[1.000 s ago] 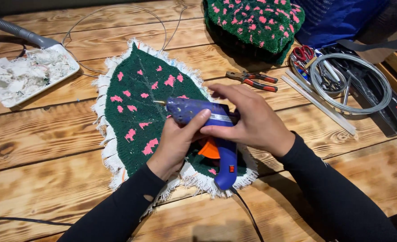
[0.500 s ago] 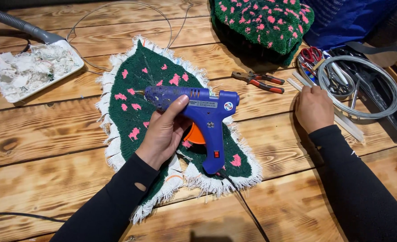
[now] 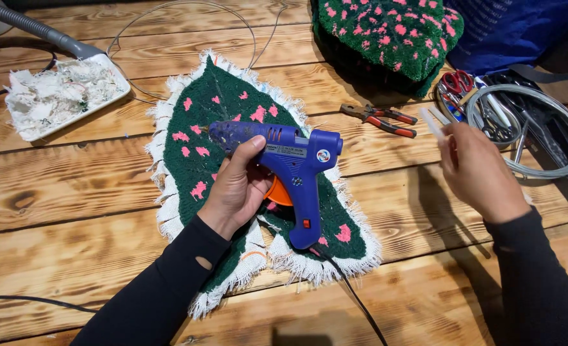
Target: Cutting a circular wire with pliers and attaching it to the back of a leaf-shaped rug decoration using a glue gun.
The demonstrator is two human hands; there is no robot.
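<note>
Left hand (image 3: 236, 192) clamped on blue glue gun (image 3: 284, 166) above green tufted leaf piece (image 3: 233, 122); right hand (image 3: 479, 170) pinching translucent glue stick (image 3: 433, 122), near pliers (image 3: 380, 120).

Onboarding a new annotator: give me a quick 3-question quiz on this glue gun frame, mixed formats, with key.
1. True or false: the left hand holds the blue glue gun above the green tufted leaf piece.
2. What does the right hand hold? A) the red-handled pliers B) a clear glue stick C) the scissors
3. Fill in: the red-handled pliers lie on the wooden ____.

Key
1. True.
2. B: the clear glue stick sticks out from the fingers.
3. Table.
</note>
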